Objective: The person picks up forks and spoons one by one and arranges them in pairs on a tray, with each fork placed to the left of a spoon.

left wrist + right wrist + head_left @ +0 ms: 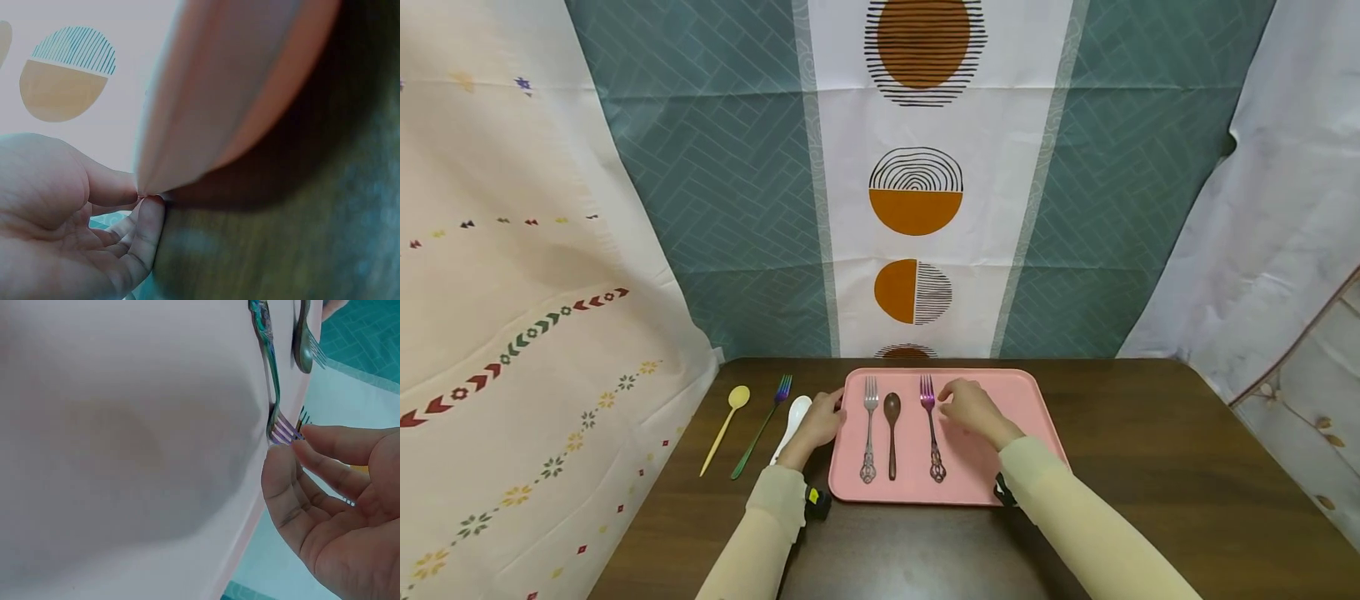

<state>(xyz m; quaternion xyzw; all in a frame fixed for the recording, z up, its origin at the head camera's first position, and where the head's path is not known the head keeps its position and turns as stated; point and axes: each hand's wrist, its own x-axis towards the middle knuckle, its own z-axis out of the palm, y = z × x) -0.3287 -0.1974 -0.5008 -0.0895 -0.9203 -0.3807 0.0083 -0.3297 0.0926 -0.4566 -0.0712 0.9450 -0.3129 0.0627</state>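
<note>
A pink tray (1000, 392) lies on the table. My left hand (822, 422) is at its left edge; in the left wrist view, thumb and fingers pinch the tray's rim (194, 144). On the tray lie a silver fork (869, 429), a dark brown spoon (892, 417) and a purple fork (932, 429) with an ornate handle, side by side. My right hand (973, 408) hovers just right of the purple fork's tines, fingers loosely bent, nothing visibly held. From the right wrist view, its fingertips (281, 456) come close to the tines (287, 430); whether they touch, I cannot tell.
Left of the tray, a yellow spoon (727, 425), a fork with blue tines and green handle (763, 423) and a white spoon (793, 423) lie on the dark wooden table (1150, 450). A patterned curtain (730, 167) hangs behind the table.
</note>
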